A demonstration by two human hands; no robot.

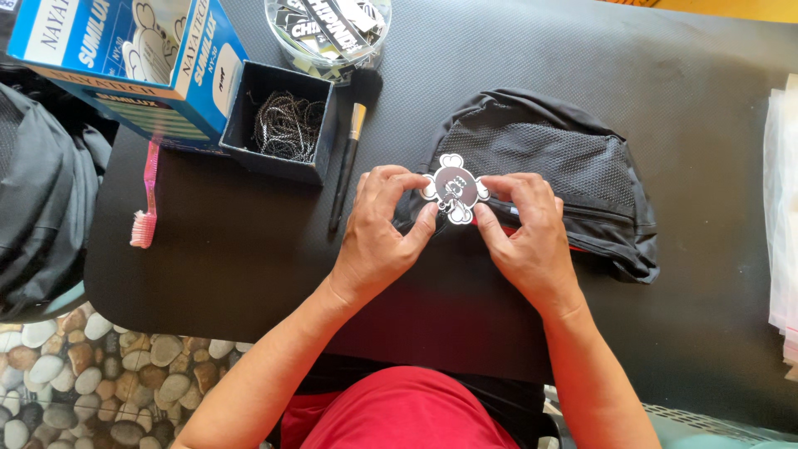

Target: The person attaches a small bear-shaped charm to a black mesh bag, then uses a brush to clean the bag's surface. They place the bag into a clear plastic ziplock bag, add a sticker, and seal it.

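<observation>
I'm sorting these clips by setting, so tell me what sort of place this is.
Probably a small home workshop or packing table for handmade goods. Both hands hold a black-and-white sticker over a black mesh cap; a box of small chains and a tub of labels sit on the black table.

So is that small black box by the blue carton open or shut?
Open: the small black box has no lid on, and a tangle of thin chains shows inside from above.

Lighting is bright, even daylight; shadows are soft and short. A sunlit yellow strip shows beyond the desk's (249,274) far right corner. The clear plastic bags (783,216) at the right edge are overexposed. Focus is sharp centrally; the blue box (125,58) bows slightly at the frame's corner.
</observation>
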